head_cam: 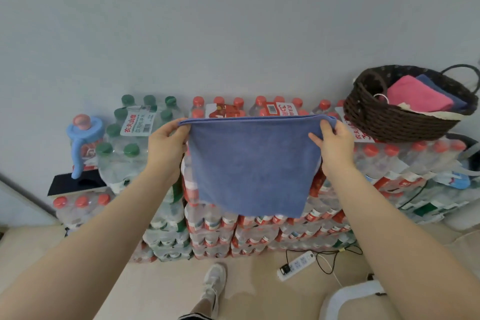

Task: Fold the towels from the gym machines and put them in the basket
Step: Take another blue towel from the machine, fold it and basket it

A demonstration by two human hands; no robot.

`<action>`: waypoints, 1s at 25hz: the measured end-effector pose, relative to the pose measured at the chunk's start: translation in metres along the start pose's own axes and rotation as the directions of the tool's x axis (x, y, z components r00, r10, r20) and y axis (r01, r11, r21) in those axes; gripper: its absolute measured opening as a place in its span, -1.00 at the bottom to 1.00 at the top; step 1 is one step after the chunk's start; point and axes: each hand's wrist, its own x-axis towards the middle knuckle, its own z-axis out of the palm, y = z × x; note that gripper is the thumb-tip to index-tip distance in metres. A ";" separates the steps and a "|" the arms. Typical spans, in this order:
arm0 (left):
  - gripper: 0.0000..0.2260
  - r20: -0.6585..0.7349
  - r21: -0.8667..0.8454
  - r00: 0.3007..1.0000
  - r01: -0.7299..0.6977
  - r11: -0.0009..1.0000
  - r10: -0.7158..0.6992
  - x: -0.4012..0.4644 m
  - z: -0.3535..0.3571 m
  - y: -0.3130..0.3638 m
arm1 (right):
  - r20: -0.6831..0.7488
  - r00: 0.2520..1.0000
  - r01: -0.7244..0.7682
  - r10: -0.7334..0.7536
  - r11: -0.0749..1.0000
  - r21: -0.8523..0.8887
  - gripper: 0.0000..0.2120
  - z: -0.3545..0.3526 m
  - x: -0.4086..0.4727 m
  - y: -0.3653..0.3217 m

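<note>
Towel (249, 163), blue and already doubled by the look of its thick top edge, hangs in the air in front of the stacked packs of bottled water (259, 231), touching nothing below it. It is stretched level between two hands so that its weight pulls it flat and the corners line up, which is probably the reason for holding it this high and this taut before the next fold.

At the top left corner the left hand (166, 145) pinches the fabric between thumb and curled fingers; the right hand (335, 143) does the same at the top right corner, with the cloth bunched slightly over its fingers. Both arms reach out straight and well apart, keeping the top edge tight.

A dark woven basket (384, 122) sits on the top of the stack at its right end, near the right hand, tilted toward the person so its mouth is easy to reach. Inside lie a folded pink towel (418, 99) and a darker blue one (441, 88) just behind it, so part of the job looks done.

On the left end of the stack stand green-capped bottles (130, 135) and a light blue jug (83, 138). A power strip (296, 267) lies on the floor below.
</note>
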 end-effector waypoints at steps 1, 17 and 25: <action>-0.75 0.008 -0.011 1.000 0.018 1.000 -0.018 0.019 0.006 0.002 | 0.007 1.000 -0.005 0.005 1.000 0.016 -0.80 0.010 0.014 0.000; -0.87 -0.064 0.120 0.966 0.258 0.959 -0.252 0.236 0.077 -0.029 | -0.184 0.968 -0.234 0.172 0.882 -0.409 -0.87 0.117 0.193 0.027; -0.64 -0.040 0.421 0.999 0.005 0.907 0.013 0.158 0.050 -0.030 | 0.238 0.971 0.137 0.015 0.783 -0.606 -0.57 0.076 0.117 0.028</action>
